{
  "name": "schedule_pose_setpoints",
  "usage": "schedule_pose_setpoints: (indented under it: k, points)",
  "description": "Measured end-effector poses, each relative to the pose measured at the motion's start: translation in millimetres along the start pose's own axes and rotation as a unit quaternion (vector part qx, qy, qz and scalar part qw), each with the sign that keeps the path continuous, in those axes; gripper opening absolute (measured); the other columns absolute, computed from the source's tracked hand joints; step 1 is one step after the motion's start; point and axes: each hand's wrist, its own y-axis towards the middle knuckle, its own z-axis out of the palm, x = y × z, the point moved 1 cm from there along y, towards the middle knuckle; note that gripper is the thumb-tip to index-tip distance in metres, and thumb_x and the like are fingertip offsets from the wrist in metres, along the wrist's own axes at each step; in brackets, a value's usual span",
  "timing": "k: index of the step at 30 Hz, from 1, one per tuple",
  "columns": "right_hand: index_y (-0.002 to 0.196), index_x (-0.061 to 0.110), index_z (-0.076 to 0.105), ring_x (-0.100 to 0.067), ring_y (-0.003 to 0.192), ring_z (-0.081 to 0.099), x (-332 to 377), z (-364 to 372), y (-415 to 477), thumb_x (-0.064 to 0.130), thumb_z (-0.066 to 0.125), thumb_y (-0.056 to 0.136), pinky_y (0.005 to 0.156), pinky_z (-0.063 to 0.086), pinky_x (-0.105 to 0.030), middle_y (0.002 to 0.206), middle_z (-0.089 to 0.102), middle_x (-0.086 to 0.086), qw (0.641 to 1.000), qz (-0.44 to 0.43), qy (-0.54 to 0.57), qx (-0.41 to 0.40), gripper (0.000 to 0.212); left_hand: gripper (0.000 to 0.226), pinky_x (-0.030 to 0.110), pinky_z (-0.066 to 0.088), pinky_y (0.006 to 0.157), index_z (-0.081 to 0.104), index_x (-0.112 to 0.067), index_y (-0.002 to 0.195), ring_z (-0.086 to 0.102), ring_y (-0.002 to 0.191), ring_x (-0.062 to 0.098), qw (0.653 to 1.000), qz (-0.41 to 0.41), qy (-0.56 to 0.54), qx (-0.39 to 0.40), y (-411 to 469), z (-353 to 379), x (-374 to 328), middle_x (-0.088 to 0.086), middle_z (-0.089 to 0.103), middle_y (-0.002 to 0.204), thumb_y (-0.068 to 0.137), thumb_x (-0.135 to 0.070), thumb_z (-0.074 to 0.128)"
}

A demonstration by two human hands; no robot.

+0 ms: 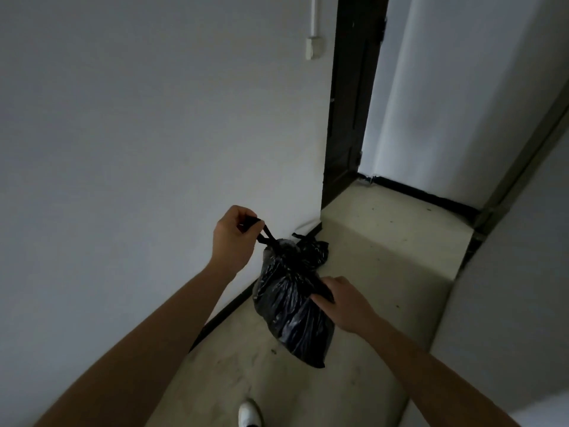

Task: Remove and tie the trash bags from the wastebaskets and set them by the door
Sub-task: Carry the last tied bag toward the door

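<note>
A tied black trash bag (291, 306) hangs in the air above the floor, near the wall. My left hand (234, 238) is closed on its knotted handles at the top. My right hand (346, 303) presses against the bag's right side, fingers on the plastic. Behind it, a second black trash bag (317, 249) lies on the floor beside the corner of the wall, its tied ends sticking up. The dark door (351, 103) stands just beyond, in the doorway.
A white wall (154, 134) with a black skirting runs along the left. A pale floor (385, 241) leads to the doorway. A switch box (99, 48) sits high on the wall. My white shoe (250, 414) shows at the bottom.
</note>
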Motion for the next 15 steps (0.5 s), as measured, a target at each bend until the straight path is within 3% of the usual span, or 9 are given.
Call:
schedule_pose_setpoints:
  k: [2, 8, 11, 15]
  points:
    - [0.139, 0.029, 0.043, -0.019, 0.104, 0.055, -15.6, 1.8, 45.7, 0.054, 0.045, 0.097, 0.085, 0.043, -0.029, 0.120, 0.052, -0.004, 1.000, 0.024, 0.000, -0.001, 0.049, 0.013, 0.032, 0.055, 0.073, 0.062, -0.017, 0.088, 0.065, 0.079, 0.023, 1.000, -0.005, 0.000, 0.015, 41.2, 16.0, 20.2, 0.005, 0.069, 0.085, 0.086, -0.008, 0.072]
    - [0.139, 0.023, 0.047, -0.018, 0.100, 0.060, -42.7, 6.0, 188.6, 0.037, 0.029, 0.106, 0.086, 0.047, -0.029, 0.121, 0.064, -0.006, 0.998, 0.042, -0.052, 0.006, 0.040, 0.013, 0.043, 0.055, 0.079, 0.063, -0.018, 0.089, 0.063, 0.075, 0.021, 0.997, -0.017, -0.001, 0.081, 178.3, 46.1, 84.1, 0.008, 0.070, 0.086, 0.086, -0.011, 0.074]
    - [0.147, 0.023, 0.038, -0.020, 0.109, 0.058, -45.8, -4.6, 252.9, 0.035, 0.026, 0.106, 0.091, 0.043, -0.025, 0.128, 0.061, -0.008, 0.996, 0.050, -0.075, 0.006, 0.045, 0.012, 0.043, 0.055, 0.079, 0.063, -0.018, 0.090, 0.062, 0.076, 0.021, 0.997, -0.036, -0.001, 0.072, 244.1, 57.4, 100.9, 0.009, 0.070, 0.088, 0.087, -0.013, 0.073]
    - [0.152, 0.023, 0.030, -0.027, 0.122, 0.054, -47.8, -18.8, 313.4, 0.033, 0.027, 0.107, 0.102, 0.041, -0.033, 0.140, 0.052, -0.009, 0.997, 0.053, -0.058, -0.015, 0.047, 0.009, 0.039, 0.054, 0.077, 0.063, -0.017, 0.093, 0.065, 0.083, 0.025, 0.997, -0.063, 0.007, 0.053, 305.8, 83.1, 116.6, 0.004, 0.070, 0.088, 0.089, -0.018, 0.071]
